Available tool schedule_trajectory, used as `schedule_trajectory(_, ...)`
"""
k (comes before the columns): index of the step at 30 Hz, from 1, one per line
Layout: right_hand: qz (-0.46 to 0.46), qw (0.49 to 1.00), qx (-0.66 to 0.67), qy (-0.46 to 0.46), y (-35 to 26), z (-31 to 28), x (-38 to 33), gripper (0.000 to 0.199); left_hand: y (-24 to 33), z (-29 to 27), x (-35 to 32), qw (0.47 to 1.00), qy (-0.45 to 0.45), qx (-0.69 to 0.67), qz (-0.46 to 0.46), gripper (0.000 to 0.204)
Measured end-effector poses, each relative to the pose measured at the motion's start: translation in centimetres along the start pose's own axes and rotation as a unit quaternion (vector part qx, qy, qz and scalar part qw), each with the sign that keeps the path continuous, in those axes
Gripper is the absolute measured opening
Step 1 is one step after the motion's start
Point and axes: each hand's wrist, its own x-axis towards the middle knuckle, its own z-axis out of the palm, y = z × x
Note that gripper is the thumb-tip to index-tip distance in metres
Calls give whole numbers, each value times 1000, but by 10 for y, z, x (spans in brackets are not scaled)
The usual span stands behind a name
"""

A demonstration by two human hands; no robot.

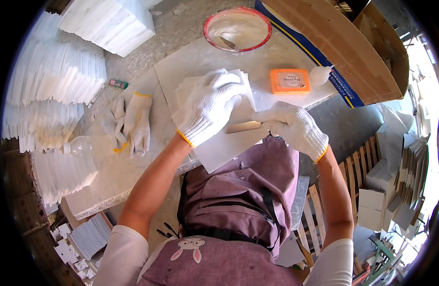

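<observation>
Gloved hands working over white flat pieces, a narrow tan strip lying crosswise

In the head view, the person's left hand, in a white knitted glove, is lying over several white flat pieces near the edge of a pale worktop. Its fingers are bending over the upper pieces; whether they are gripping or only pressing, I cannot tell. The right hand, gloved alike, is closing its fingers on the right end of a narrow tan strip, though the exact grip is staying hidden

The strip is sitting between the two hands, above the lowest white piece. Its long axis is running nearly left to right, with the free end pointing left toward the left hand and dipping slightly toward the person. The lowest piece is pointing one corner toward the purple apron and is reaching past the worktop edge

Beyond the hands, a red-rimmed bowl is holding white paste and a flat tool. An orange block is resting just beside a white squeeze bottle, close to a cardboard box. Spare gloves are lying at the left, near a clear bottle
</observation>
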Motion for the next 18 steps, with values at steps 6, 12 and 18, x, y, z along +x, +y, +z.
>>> schedule_trajectory(6,-20,999,-11,-28,-10,-4,6,36,0,1,3,998,40,30,43,32)
schedule_trajectory(12,-74,996,-3,-55,-2,1,9,52,-2,-1,3,998,34,42,35,28)
schedule_trajectory(18,-65,992,-51,-98,-10,-10,9,51,0,-1,2,1000,24,-1,17,30)
